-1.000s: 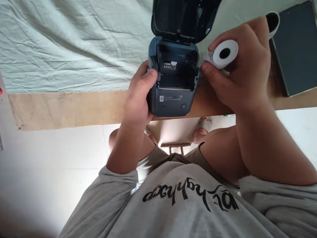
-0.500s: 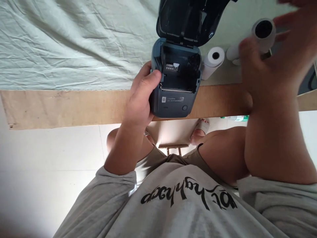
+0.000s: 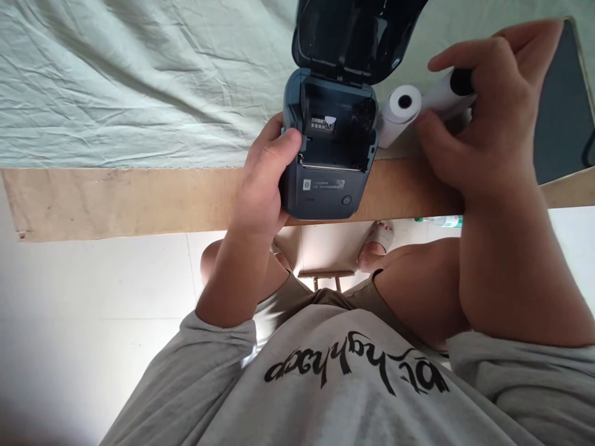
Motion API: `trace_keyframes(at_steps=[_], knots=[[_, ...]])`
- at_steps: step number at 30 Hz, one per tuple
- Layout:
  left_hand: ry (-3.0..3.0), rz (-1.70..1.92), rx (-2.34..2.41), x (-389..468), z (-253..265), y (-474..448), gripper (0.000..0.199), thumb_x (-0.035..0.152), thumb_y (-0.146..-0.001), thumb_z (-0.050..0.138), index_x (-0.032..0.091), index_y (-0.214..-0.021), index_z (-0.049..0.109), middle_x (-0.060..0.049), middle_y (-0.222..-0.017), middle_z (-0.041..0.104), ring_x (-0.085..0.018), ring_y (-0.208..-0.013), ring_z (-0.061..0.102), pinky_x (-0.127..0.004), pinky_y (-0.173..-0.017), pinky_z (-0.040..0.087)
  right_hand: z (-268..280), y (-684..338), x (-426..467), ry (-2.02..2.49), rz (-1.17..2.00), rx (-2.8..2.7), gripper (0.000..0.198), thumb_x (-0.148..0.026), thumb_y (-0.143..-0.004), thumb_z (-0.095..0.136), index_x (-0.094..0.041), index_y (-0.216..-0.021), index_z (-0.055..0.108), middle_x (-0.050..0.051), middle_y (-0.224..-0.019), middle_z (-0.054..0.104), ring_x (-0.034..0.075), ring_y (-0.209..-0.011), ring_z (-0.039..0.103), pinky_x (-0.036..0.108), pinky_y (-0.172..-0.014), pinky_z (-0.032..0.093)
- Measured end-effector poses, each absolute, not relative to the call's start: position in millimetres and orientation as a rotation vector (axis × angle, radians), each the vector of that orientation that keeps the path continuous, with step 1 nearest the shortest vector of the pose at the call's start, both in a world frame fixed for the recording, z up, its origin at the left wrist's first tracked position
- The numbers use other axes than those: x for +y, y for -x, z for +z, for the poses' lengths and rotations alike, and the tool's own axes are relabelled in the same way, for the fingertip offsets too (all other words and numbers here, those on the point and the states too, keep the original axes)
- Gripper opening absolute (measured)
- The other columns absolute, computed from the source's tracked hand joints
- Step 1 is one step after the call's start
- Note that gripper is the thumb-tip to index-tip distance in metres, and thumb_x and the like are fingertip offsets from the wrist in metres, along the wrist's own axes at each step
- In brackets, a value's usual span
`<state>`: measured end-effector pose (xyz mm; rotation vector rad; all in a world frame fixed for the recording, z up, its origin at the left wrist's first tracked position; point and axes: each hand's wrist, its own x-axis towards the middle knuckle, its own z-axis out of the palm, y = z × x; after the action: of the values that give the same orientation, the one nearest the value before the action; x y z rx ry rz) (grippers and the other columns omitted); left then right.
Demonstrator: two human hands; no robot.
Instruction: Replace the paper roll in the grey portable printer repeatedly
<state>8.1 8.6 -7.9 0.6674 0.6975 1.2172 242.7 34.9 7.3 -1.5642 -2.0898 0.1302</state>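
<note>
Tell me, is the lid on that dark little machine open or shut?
Open. The black lid is tipped back from the dark machine, so you can see right inside.

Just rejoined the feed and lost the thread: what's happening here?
A person's left hand holds a printer by its side at the edge of a table; the printer's lid is open. Just right of the printer is a small-cored white roll. The right hand is at a wide-cored white roll beyond it, but whether it grips that roll is unclear. Neither roll is in the printer.
</note>
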Motion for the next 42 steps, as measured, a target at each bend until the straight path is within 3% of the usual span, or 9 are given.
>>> trace_keyframes(at_steps=[3,6,8,11,16,24,30,36,42], knots=[[-0.680,1.216,0.668,9,-11,-7,0.032,0.039,-0.087,0.052,0.011,-0.100,0.061,-0.008,-0.094,0.064,-0.017,-0.082,0.063,-0.027,-0.068,0.053,5,-247,37,1.566,0.151,-2.080,0.056,-0.024,-0.068,0.068,-0.020,-0.123,0.057,0.010,-0.114,0.052,0.014,-0.106,0.053,0.025,-0.090,0.046],[-0.697,1.204,0.655,10,-13,-6,0.036,0.041,-0.087,0.053,0.009,-0.103,0.059,-0.010,-0.096,0.064,-0.019,-0.084,0.064,-0.028,-0.068,0.054,6,-249,37,1.350,0.278,-1.902,0.071,-0.020,-0.063,0.073,-0.020,-0.129,0.049,0.007,-0.130,0.046,0.009,-0.095,0.056,0.016,-0.068,0.042],[-0.721,1.184,0.669,10,-13,-5,0.039,0.043,-0.085,0.056,0.009,-0.104,0.058,-0.010,-0.096,0.063,-0.020,-0.085,0.064,-0.028,-0.068,0.054,9,-245,34,1.190,0.330,-1.734,0.056,-0.021,-0.068,0.071,-0.016,-0.122,0.055,0.006,-0.118,0.053,0.004,-0.082,0.056,0.014,-0.059,0.035],[-0.759,1.189,0.686,8,-12,-6,0.034,0.038,-0.084,0.059,0.010,-0.104,0.057,-0.008,-0.092,0.063,-0.015,-0.077,0.063,-0.022,-0.060,0.052,16,-227,25,1.006,0.349,-1.686,0.038,-0.020,-0.080,0.059,-0.016,-0.117,0.061,0.004,-0.099,0.060,0.006,-0.083,0.060,0.015,-0.066,0.041],[-0.815,1.237,0.662,5,-12,-6,0.024,0.030,-0.088,0.056,0.013,-0.104,0.057,-0.002,-0.082,0.060,-0.009,-0.072,0.062,-0.016,-0.058,0.049,32,-185,6,1.004,0.158,-2.074,0.043,-0.021,-0.076,0.063,-0.011,-0.118,0.057,0.008,-0.116,0.060,0.016,-0.106,0.061,0.024,-0.088,0.051],[-0.848,1.210,0.628,6,-11,-1,0.025,0.021,-0.087,0.055,0.009,-0.109,0.055,-0.006,-0.089,0.060,-0.016,-0.100,0.063,-0.018,-0.066,0.052,36,-169,12,1.087,0.026,-2.062,0.008,-0.020,-0.081,0.055,-0.013,-0.086,0.054,0.004,-0.097,0.062,0.008,-0.093,0.060,0.020,-0.082,0.049],[-0.829,1.200,0.601,7,-11,-1,0.025,0.020,-0.084,0.058,0.010,-0.107,0.056,-0.004,-0.086,0.059,-0.010,-0.082,0.060,-0.017,-0.068,0.051,31,-167,13,1.100,0.049,-2.055,0.012,-0.018,-0.078,0.058,-0.014,-0.089,0.056,0.005,-0.096,0.059,0.009,-0.095,0.058,0.022,-0.085,0.049],[-0.777,1.174,0.625,6,-8,0,0.021,0.018,-0.082,0.058,0.012,-0.102,0.057,-0.004,-0.084,0.058,-0.009,-0.079,0.056,-0.017,-0.067,0.049,31,-165,12,1.149,0.169,-2.095,0.015,-0.015,-0.075,0.062,-0.016,-0.090,0.060,0.002,-0.101,0.061,0.007,-0.098,0.059,0.018,-0.084,0.050],[-0.774,1.203,0.659,5,-11,-4,0.019,0.025,-0.083,0.059,0.013,-0.097,0.058,-0.003,-0.081,0.054,-0.007,-0.070,0.053,-0.016,-0.060,0.046,33,-163,11,1.135,0.297,-2.067,0.009,-0.011,-0.080,0.052,-0.015,-0.074,0.058,0.000,-0.090,0.063,0.006,-0.101,0.061,0.018,-0.092,0.052]])
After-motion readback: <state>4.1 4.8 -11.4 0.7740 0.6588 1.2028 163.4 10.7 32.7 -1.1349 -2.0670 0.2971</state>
